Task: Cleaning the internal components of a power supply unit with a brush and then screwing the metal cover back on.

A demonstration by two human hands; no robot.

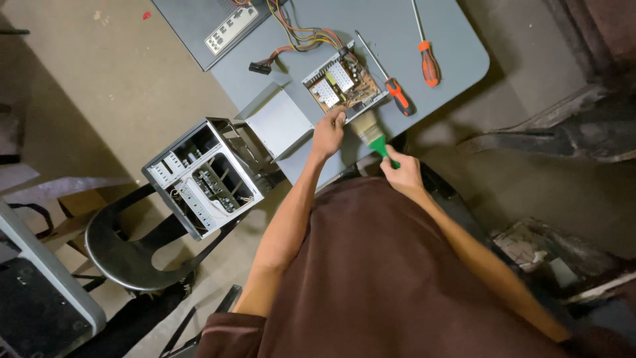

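Head view: our left hand (328, 134) sits on the near edge of the opened power-supply unit, a metal tray with a tan circuit board and pale heat sinks (342, 84), fingertips (339, 117) curled together and touching its rim. Our right hand (402, 172) is clamped on the green plastic handle of a flat paintbrush with pale bristles (371, 130); bristles lie just beside the left fingertips, at the tray's near corner, handle running back into the right fist. Beyond the right fingers, on the grey rounded table (457, 59), lies an orange-and-black-handled screwdriver (399, 95), just past the tray, and a second all-orange-handled screwdriver (429, 63) further out. Off the left fingers' outer side sits the unit's grey sheet-metal cover (278, 122), touching nothing we hold. A bundle of coloured wires (298, 36) runs from the tray's far side. Well off to the left, an open desktop case (202, 176) rests on a black round chair (126, 255).
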